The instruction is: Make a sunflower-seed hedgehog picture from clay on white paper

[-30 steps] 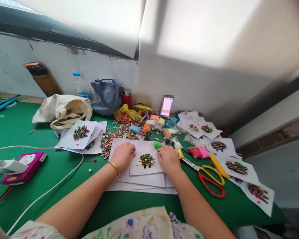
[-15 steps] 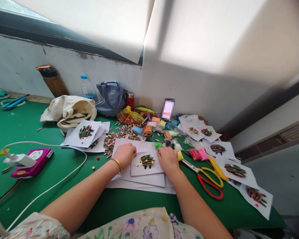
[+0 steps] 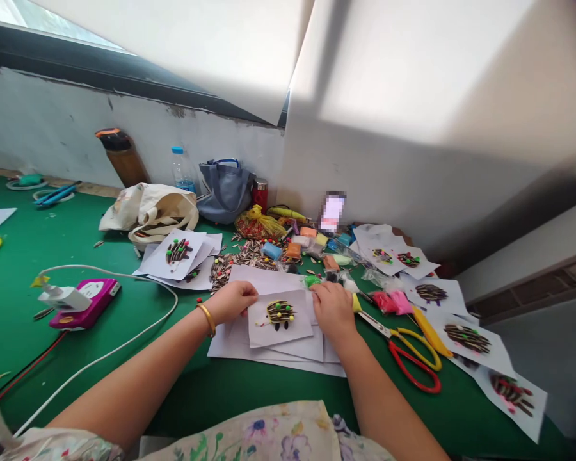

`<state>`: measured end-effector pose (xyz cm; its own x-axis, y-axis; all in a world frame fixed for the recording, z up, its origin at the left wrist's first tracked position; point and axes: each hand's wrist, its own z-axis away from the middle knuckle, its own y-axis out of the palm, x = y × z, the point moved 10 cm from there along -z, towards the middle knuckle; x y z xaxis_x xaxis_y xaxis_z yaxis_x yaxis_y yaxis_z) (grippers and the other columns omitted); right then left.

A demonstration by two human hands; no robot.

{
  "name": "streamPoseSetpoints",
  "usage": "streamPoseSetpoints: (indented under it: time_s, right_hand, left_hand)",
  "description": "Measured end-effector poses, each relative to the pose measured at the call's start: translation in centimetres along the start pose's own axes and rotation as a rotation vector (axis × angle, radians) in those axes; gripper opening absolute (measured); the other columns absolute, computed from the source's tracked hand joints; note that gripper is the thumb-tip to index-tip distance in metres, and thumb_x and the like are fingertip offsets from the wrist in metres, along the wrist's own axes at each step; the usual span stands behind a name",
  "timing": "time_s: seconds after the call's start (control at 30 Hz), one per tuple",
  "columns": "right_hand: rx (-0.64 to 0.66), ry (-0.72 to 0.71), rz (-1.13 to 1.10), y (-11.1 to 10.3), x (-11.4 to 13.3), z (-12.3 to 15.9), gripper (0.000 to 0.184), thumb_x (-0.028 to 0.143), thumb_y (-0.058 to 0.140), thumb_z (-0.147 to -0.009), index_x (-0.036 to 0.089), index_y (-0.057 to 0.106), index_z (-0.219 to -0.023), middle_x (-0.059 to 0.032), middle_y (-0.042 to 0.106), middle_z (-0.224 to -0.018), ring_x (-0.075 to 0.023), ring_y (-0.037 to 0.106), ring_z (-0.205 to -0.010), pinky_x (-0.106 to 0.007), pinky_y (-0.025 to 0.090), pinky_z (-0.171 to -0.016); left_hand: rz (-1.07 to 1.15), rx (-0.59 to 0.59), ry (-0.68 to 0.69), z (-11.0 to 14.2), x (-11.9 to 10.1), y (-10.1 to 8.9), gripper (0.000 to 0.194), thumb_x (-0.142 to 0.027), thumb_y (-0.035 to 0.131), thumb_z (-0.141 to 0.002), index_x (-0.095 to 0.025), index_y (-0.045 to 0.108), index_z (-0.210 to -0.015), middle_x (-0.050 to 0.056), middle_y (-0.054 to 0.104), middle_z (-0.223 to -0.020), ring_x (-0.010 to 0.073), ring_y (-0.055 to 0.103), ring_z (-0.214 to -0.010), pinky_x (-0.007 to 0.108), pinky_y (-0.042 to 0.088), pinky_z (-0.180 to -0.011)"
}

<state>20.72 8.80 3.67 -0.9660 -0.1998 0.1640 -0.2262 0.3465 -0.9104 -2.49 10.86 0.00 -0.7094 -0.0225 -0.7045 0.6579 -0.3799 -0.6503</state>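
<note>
A white paper card [image 3: 260, 338] bears a hedgehog of dark striped sunflower seeds [image 3: 279, 312], dotted with green and yellow balls. Its upper left edge is pinched in my left hand [image 3: 233, 301], which has a gold bangle at the wrist. My right hand [image 3: 333, 310] has its fingers curled at the upper right edge of the same card; the fingertips are partly hidden. Beneath the card lie several loose white sheets [image 3: 225, 349]. Close to the right hand are a green clay piece [image 3: 312, 280] and scissors [image 3: 420, 362] with red and yellow handles.
Sunflower seeds [image 3: 242, 256] and wrapped clay blocks [image 3: 294, 250] lie behind the sheets. More hedgehog cards [image 3: 173, 272] are at left and along the right edge. A magenta power block [image 3: 89, 301] with a white cable [image 3: 166, 314] sits left. Bags, bottles and a phone [image 3: 333, 211] stand at the back.
The card has shifted slightly left and looks tilted up off the sheets, with my left hand now gripping its edge. The whole view has swung a little left.
</note>
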Motion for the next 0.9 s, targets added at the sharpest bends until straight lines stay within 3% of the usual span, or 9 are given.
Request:
streamPoseSetpoints:
  time_s: [0.13, 0.23, 0.3, 0.37, 0.5, 0.6, 0.67, 0.8, 0.9]
  right_hand:
    - [-0.061, 0.002, -0.028, -0.9, 0.0, 0.2, 0.018, 0.022, 0.054, -0.092, 0.024, 0.07, -0.101, -0.0051, 0.067, -0.101, -0.0225, 0.052, -0.096, -0.036, 0.027, -0.081]
    - [-0.072, -0.004, -0.051, -1.1, 0.0, 0.2, 0.018, 0.022, 0.054, -0.091, 0.023, 0.07, -0.099, -0.0054, 0.067, -0.101, -0.0223, 0.053, -0.096, -0.035, 0.027, -0.08]
    - [-0.068, -0.014, -0.065, -1.0, 0.2, 0.2, 0.017, 0.022, 0.054, -0.091, 0.023, 0.07, -0.097, -0.0052, 0.067, -0.099, -0.0222, 0.053, -0.095, -0.035, 0.027, -0.079]
    - [-0.063, -0.024, -0.077, -0.9, 0.3, 0.2, 0.017, 0.022, 0.055, -0.09, 0.023, 0.07, -0.096, -0.0051, 0.068, -0.098, -0.0222, 0.053, -0.095, -0.035, 0.027, -0.079]
    - [-0.063, -0.028, -0.08, -0.7, 0.4, 0.3, 0.016, 0.022, 0.056, -0.09, 0.024, 0.071, -0.094, -0.0043, 0.068, -0.097, -0.0219, 0.054, -0.095, -0.035, 0.028, -0.079]
    - [-0.065, -0.029, -0.086, -0.7, 0.4, 0.5, 0.015, 0.022, 0.056, -0.089, 0.024, 0.071, -0.094, -0.0039, 0.067, -0.098, -0.0212, 0.054, -0.094, -0.035, 0.028, -0.08]
    - [-0.061, -0.029, -0.092, -0.7, 0.4, 0.5, 0.015, 0.022, 0.057, -0.089, 0.024, 0.071, -0.094, -0.0039, 0.067, -0.098, -0.0212, 0.054, -0.094, -0.035, 0.028, -0.079]
    - [-0.042, -0.033, -0.096, -0.6, 0.5, 0.5, 0.015, 0.022, 0.057, -0.089, 0.023, 0.071, -0.093, -0.0041, 0.068, -0.098, -0.0215, 0.055, -0.095, -0.035, 0.028, -0.079]
    - [-0.03, -0.036, -0.095, -0.4, 0.6, 0.5, 0.015, 0.022, 0.057, -0.089, 0.024, 0.072, -0.093, -0.0038, 0.068, -0.097, -0.0215, 0.055, -0.095, -0.035, 0.029, -0.08]
  left_hand:
    - [0.175, -0.039, -0.017, 1.2, 1.6, -2.1, 0.025, -0.04, 0.058, -0.077, -0.017, 0.065, -0.081, -0.003, 0.057, -0.054, 0.0121, 0.055, -0.049, 0.023, 0.042, -0.053]
    - [0.566, -0.19, -0.078, 2.5, 4.2, -6.2, 0.031, -0.041, 0.073, -0.065, -0.015, 0.065, -0.079, -0.003, 0.058, -0.059, 0.009, 0.052, -0.048, 0.02, 0.039, -0.046]
    - [0.716, -0.36, -0.137, 3.6, 6.6, -9.8, 0.034, -0.035, 0.081, -0.059, -0.014, 0.066, -0.08, -0.002, 0.059, -0.062, 0.008, 0.052, -0.049, 0.018, 0.04, -0.046]
    - [0.795, -0.574, -0.184, 5.1, 9.0, -13.7, 0.034, -0.029, 0.084, -0.057, -0.012, 0.065, -0.081, -0.002, 0.06, -0.063, 0.0066, 0.051, -0.049, 0.017, 0.041, -0.046]
    - [0.791, -0.739, -0.213, 7.0, 11.7, -18.0, 0.031, -0.028, 0.08, -0.065, -0.013, 0.063, -0.086, -0.005, 0.056, -0.062, 0.0045, 0.052, -0.05, 0.013, 0.037, -0.045]
    - [0.78, -0.739, -0.237, 7.7, 12.7, -18.1, 0.032, -0.027, 0.082, -0.064, -0.013, 0.064, -0.087, -0.005, 0.058, -0.064, 0.0044, 0.053, -0.051, 0.013, 0.039, -0.045]
    - [0.775, -0.67, -0.25, 7.9, 13.1, -16.7, 0.036, -0.026, 0.085, -0.058, -0.012, 0.066, -0.085, -0.003, 0.061, -0.065, 0.0051, 0.053, -0.05, 0.014, 0.042, -0.046]
    - [0.797, -0.42, -0.342, 8.4, 14.7, -12.1, 0.045, -0.03, 0.089, -0.049, -0.012, 0.068, -0.084, -0.001, 0.064, -0.069, 0.006, 0.054, -0.054, 0.015, 0.045, -0.049]
    - [0.811, -0.417, -0.363, 9.4, 16.1, -11.1, 0.047, -0.032, 0.09, -0.046, -0.012, 0.068, -0.083, -0.001, 0.064, -0.072, 0.0058, 0.054, -0.056, 0.014, 0.046, -0.05]
